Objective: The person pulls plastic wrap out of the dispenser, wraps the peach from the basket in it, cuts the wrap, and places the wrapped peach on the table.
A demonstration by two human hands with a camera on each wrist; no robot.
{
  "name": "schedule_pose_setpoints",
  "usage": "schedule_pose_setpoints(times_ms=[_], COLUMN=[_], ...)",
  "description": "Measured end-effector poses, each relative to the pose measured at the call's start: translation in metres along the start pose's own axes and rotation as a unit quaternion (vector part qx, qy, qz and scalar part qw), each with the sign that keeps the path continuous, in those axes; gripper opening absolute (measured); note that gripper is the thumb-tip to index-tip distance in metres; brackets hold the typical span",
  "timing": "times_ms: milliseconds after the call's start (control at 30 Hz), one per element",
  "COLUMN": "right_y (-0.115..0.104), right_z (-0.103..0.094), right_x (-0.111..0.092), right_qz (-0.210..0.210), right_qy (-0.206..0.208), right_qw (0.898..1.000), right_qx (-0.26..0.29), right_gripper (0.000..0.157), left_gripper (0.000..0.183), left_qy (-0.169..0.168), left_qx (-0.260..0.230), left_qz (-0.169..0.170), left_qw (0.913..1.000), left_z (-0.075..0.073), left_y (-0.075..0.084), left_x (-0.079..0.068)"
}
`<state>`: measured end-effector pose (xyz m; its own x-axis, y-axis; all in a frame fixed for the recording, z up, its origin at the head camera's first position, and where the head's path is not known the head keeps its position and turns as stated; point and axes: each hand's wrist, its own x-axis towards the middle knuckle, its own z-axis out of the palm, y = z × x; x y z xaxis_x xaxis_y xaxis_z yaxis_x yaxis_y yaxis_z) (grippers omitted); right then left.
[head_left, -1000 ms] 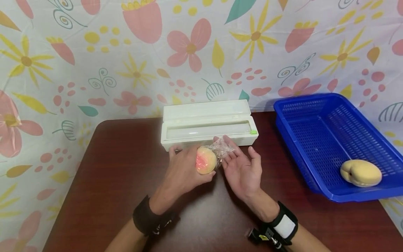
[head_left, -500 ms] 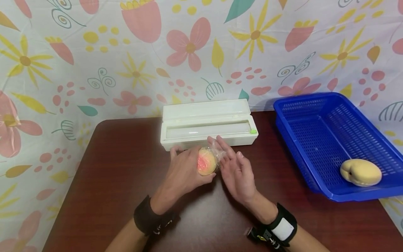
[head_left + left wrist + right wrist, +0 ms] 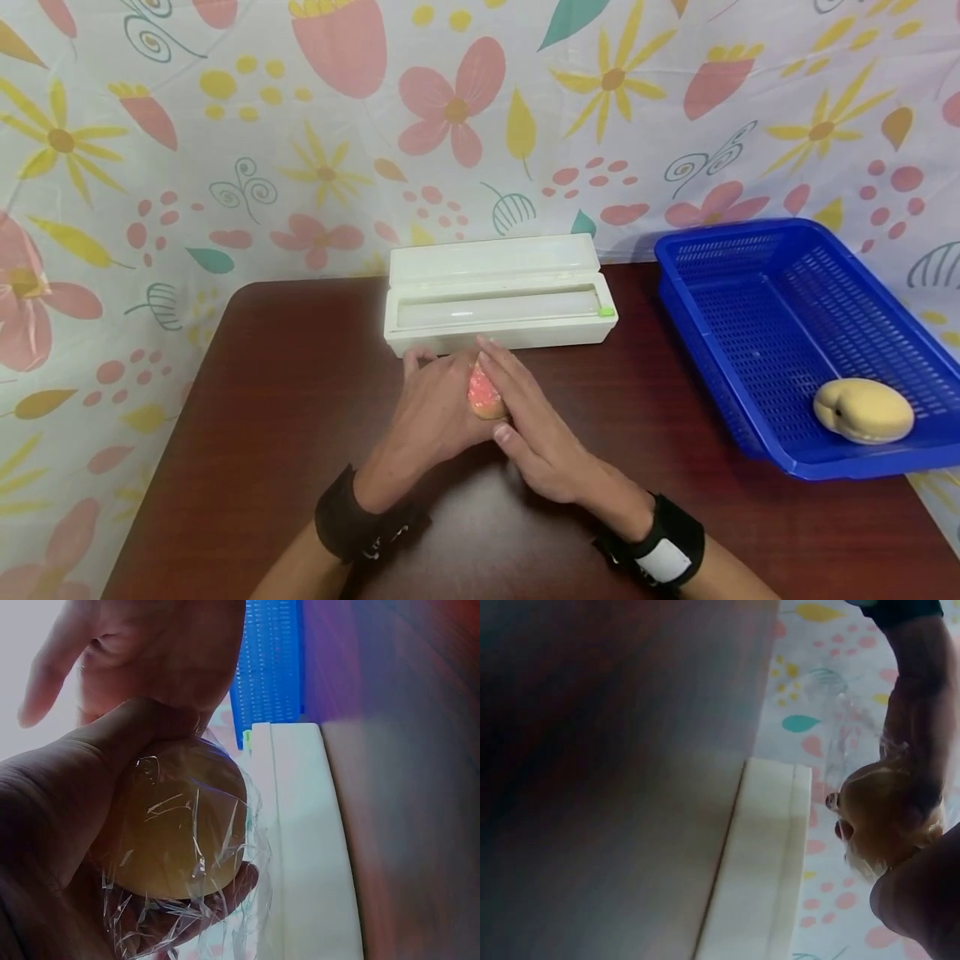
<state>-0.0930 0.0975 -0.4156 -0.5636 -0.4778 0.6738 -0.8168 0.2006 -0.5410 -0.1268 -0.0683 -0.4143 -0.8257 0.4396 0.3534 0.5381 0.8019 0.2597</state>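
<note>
A yellow-and-pink peach (image 3: 485, 395) is wrapped in clear cling film (image 3: 259, 855), which shows loose and crinkled along one side in the left wrist view. My left hand (image 3: 431, 408) grips the peach, thumb and fingers curled round it. From the right, my right hand (image 3: 538, 437) lies against the wrapped peach with its fingers fairly straight, covering part of it in the head view. Dark in the right wrist view, the peach (image 3: 877, 806) sits between both hands. Behind them stands a white cling film box (image 3: 502, 335) with its lid up and a roll inside.
A blue plastic basket (image 3: 712, 350) stands on the right of the dark wooden table (image 3: 300, 417), holding a yellow mango-like fruit (image 3: 864, 410). A green slider (image 3: 606, 312) sits at the film box's right end. Flower-printed cloth (image 3: 330, 217) hangs behind the table.
My right hand has turned from palm-up beside the peach and come left against it, folding the loose film tail over. The left hand keeps its grip in nearly the same place.
</note>
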Motion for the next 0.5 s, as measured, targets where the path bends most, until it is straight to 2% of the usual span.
schedule_pose_setpoints(times_ms=[167,500], right_y=[0.0009,0.0053], right_z=[0.0053,0.0089], right_x=[-0.004,-0.0076], right_qz=[-0.018,-0.059], right_qy=[-0.011,-0.018], right_qw=[0.996,0.986], right_qx=[-0.09,-0.157], right_gripper=[0.069,0.073], left_gripper=[0.045,0.049], left_qy=[-0.01,-0.019], left_qx=[0.025,-0.001], left_qz=[0.006,0.01], left_qw=[0.9996,0.9998], left_z=[-0.0032,-0.0072], left_y=[0.0003,0.0023], left_x=[-0.0006,-0.0011])
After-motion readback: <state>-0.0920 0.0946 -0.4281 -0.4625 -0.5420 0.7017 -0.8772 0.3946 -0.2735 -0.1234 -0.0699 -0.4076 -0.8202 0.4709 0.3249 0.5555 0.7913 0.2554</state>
